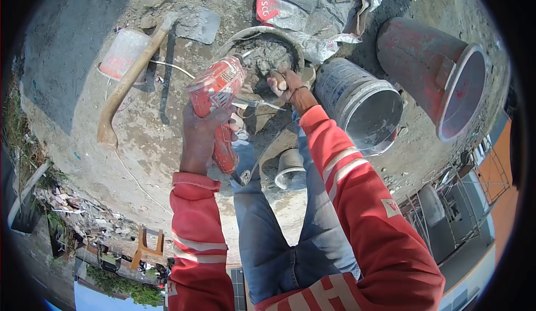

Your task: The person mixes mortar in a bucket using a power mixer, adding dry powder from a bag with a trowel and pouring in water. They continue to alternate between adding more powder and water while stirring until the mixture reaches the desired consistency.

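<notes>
My left hand [202, 132] is closed around the handle of a red power drill [219, 83], smeared with grey. The drill's front end points at a round tub [226, 44] of wet grey mortar [267, 55], and a thin metal rod shows there. Over the tub's right side my right hand [289, 88] is curled shut; what its fingers grip, if anything, I cannot make out. A cable runs from the drill's lower end past my knees. Below the tub, between my legs, stands a small grey bucket [290, 169].
A torn cement bag [312, 15] lies beyond the tub. To the right, a grey-white bucket [340, 88] and a large reddish barrel [419, 60] lie tipped. At left are a hoe [131, 85] with a wooden handle and an upturned pail [124, 54]. An orange chair [148, 248] stands farther off.
</notes>
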Motion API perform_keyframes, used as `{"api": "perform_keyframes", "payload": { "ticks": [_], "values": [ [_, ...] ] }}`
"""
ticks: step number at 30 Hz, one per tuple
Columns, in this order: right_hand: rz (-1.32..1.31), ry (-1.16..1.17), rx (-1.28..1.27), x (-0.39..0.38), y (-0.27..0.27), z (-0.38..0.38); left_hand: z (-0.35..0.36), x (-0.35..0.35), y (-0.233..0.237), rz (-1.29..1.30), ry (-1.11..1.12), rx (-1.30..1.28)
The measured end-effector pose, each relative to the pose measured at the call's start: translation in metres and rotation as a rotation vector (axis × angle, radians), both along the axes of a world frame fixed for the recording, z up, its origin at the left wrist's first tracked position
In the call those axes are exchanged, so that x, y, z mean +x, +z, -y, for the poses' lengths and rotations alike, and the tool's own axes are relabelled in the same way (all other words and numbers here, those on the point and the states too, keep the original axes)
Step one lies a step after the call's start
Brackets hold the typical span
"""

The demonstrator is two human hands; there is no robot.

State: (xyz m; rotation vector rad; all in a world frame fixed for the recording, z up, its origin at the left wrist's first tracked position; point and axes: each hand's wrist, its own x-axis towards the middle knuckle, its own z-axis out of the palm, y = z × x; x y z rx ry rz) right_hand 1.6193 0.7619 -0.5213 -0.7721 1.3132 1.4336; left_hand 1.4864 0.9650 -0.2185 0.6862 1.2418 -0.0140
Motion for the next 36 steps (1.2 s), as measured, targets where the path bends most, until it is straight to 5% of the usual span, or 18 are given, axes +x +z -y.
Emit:
{"api": "perform_keyframes", "payload": {
  "ticks": [3,7,10,13,16,22,27,31,36],
  "values": [
    [0.348,0.408,-0.020,0.005,0.113,0.011,0.000,-0.014,-0.006,-0.002,-0.066,-0.002],
    [0.660,0.408,0.000,0.023,0.264,0.092,0.001,-0.007,0.000,-0.127,-0.135,0.053],
    [1.032,0.258,-0.453,0.024,0.315,0.218,0.007,-0.005,0.005,-0.086,-0.179,0.066],
    [0.798,0.002,-0.924,0.004,0.274,0.381,0.008,-0.008,0.004,-0.077,-0.252,0.087],
    [0.446,-0.284,-0.885,-0.039,0.185,0.510,0.012,0.003,0.008,-0.093,-0.300,0.078],
    [0.212,-0.794,-0.859,-0.046,0.011,0.603,0.007,0.002,0.007,-0.127,-0.379,0.046],
    [0.359,-1.248,-0.691,-0.029,-0.104,0.649,0.019,0.010,0.009,-0.211,-0.344,0.098],
    [0.761,-1.253,-0.901,0.002,-0.073,0.713,0.010,0.007,0.012,-0.238,-0.324,0.012],
    [0.945,-0.950,-1.059,0.032,0.192,0.725,0.029,0.021,0.011,-0.209,-0.283,0.118]
  ]
}}
